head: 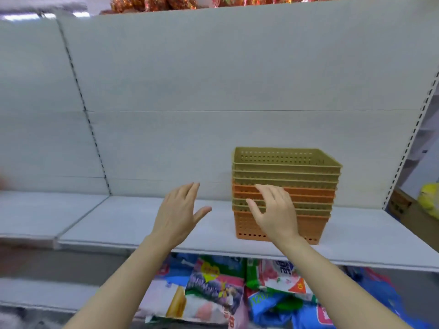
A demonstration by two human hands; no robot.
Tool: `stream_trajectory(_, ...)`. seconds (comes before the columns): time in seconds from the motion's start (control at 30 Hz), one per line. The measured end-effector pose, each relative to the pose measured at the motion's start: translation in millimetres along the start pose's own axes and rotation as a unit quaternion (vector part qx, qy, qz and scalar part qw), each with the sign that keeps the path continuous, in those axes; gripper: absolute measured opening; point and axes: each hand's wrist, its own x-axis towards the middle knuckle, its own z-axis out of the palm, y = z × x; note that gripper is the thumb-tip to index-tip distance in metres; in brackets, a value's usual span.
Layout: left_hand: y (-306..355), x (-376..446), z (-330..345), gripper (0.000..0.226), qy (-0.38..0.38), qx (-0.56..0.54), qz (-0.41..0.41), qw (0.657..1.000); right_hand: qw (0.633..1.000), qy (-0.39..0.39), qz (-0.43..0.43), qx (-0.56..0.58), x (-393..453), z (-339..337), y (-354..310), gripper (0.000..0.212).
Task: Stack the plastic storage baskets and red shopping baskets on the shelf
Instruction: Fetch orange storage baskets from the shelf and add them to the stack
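Note:
A stack of several nested plastic storage baskets (308, 176), olive green and orange with perforated walls, stands upright on the white shelf (133, 224), right of centre. My right hand (273, 210) hovers in front of the stack's left front side, fingers spread, holding nothing. My left hand (178, 212) is held over the bare shelf to the left of the stack, palm turned inward, fingers apart and empty. No red shopping basket is in view.
The shelf's white back panel (213, 79) rises behind the stack. Colourful packaged goods (213, 288) lie on the lower shelf beneath. Orange wrapped items (152, 3) sit on top. A cardboard box (401, 205) and yellow bag (430, 200) are at the right edge.

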Motion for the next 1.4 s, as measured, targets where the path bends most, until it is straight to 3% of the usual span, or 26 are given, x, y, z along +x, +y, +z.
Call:
stream_trajectory(0.27, -91.9, -98.5, -28.5, 0.067, -0.045, 0.076, -0.028, 0.996, 0.998, -0.052, -0.025, 0.039, -48.8, 48.0, -117.8, 0.046)
stream_trajectory(0.7, -346.3, -254.9, -109.2, 0.044, -0.068, 0.164, -0.161, 0.971, 0.985, -0.122, -0.063, 0.107, -85.2, 166.4, -381.0, 0.045)
stream_trajectory(1.1, -537.1, -286.4, -120.0, 0.047, -0.049, 0.207, -0.295, 0.932, 0.966, -0.146, -0.131, 0.167, -19.7, 333.6, -537.8, 0.032)
stream_trajectory(1.4, -670.4, -281.1, -131.0, 0.043, -0.042, 0.235, -0.374, 0.896, 0.956, -0.163, -0.154, 0.191, 41.1, 442.7, -630.4, 0.036)
